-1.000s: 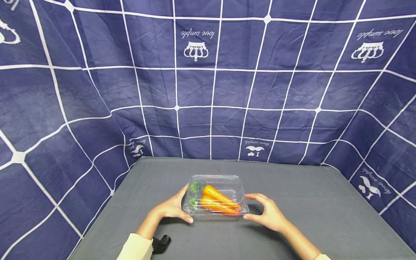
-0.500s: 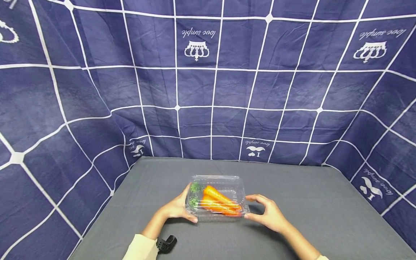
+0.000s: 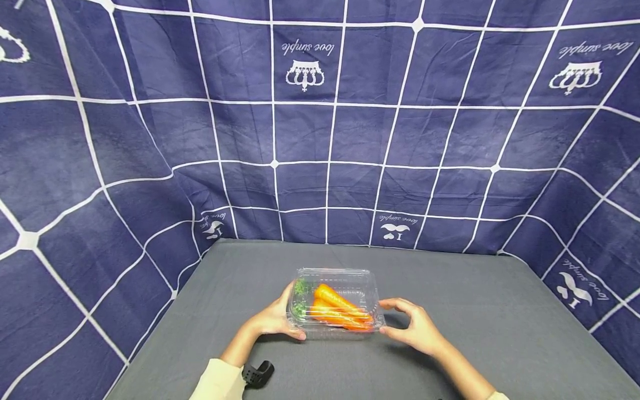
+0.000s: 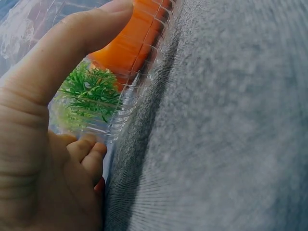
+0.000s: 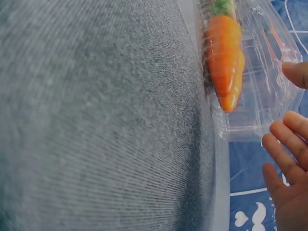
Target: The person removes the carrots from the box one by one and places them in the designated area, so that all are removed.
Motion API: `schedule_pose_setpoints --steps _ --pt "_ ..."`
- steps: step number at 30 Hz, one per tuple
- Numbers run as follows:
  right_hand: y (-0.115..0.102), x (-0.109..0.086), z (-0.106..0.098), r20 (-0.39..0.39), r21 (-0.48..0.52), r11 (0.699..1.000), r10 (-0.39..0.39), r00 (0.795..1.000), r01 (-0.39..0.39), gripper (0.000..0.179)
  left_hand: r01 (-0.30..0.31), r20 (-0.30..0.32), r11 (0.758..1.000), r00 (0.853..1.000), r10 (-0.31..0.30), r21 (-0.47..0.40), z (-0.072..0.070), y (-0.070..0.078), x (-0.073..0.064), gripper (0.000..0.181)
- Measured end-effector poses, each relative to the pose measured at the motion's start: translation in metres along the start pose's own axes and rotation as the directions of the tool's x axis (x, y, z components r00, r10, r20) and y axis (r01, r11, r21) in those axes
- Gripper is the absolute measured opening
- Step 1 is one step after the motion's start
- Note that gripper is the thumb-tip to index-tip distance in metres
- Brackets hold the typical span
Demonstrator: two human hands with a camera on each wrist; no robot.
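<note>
A lidded clear plastic container (image 3: 350,278) sits on the grey cloth, its lid down. Inside lie orange carrots (image 3: 335,308) with green tops (image 3: 299,289) toward the left. My left hand (image 3: 272,318) holds the container's left end, thumb along the front and fingers around the side and back. In the left wrist view, the thumb crosses in front of a carrot (image 4: 130,45). My right hand (image 3: 412,328) is at the right end, thumb and fingers apart near the front right corner. Its fingers look relaxed in the right wrist view, and the thumb appears to touch the lid.
The grey cloth (image 3: 320,372) covers the table around the container. Behind and at both sides hangs a dark blue curtain (image 3: 360,139) with white lines and printed crowns. A black band (image 3: 258,374) shows at my left wrist.
My left hand has shifted slightly right and closer against the container's left end. The container and right hand have barely moved. The head view has tilted a little.
</note>
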State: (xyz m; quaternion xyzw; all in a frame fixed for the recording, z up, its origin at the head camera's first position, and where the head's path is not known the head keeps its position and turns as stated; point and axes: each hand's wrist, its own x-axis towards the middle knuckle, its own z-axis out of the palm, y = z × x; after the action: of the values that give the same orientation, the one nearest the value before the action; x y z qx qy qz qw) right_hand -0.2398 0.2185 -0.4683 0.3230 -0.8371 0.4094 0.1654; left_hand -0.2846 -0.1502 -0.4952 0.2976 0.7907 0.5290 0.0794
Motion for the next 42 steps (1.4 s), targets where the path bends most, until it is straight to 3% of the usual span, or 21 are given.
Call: schedule_pose_setpoints --steps 6,13,21,24,28,31,42 --pt "-0.001 0.002 -0.003 0.005 0.031 0.999 0.011 1.000 -0.011 0.042 0.025 -0.001 1.000 1.000 -0.025 -0.010 -0.001 0.000 0.000 0.134" --pt "-0.003 0.008 -0.008 -0.002 0.079 0.996 0.041 0.999 -0.041 0.041 0.057 -0.022 0.998 0.998 -0.056 0.038 0.000 0.000 -0.002 0.133" --pt "-0.006 0.021 -0.015 0.005 0.177 0.982 0.066 0.998 -0.066 0.034 0.050 -0.011 0.998 0.999 -0.050 -0.027 0.000 0.000 -0.001 0.134" --pt "-0.006 0.027 -0.018 -0.001 0.194 0.978 0.076 0.997 -0.074 0.030 0.061 -0.021 0.998 0.998 -0.060 0.022 0.000 0.001 -0.001 0.135" --pt "-0.006 0.037 -0.022 -0.019 0.206 0.976 0.072 0.997 -0.067 0.025 0.127 -0.051 0.986 0.991 -0.122 0.110 0.000 0.003 -0.002 0.137" --pt "-0.006 0.046 -0.024 -0.034 0.229 0.970 0.089 0.995 -0.079 0.021 0.157 -0.064 0.980 0.987 -0.150 0.120 0.000 0.005 -0.003 0.135" --pt "-0.011 0.077 -0.029 -0.108 0.265 0.947 0.213 0.971 -0.179 0.019 0.102 -0.043 0.990 0.994 -0.098 0.095 0.000 0.005 -0.002 0.132"
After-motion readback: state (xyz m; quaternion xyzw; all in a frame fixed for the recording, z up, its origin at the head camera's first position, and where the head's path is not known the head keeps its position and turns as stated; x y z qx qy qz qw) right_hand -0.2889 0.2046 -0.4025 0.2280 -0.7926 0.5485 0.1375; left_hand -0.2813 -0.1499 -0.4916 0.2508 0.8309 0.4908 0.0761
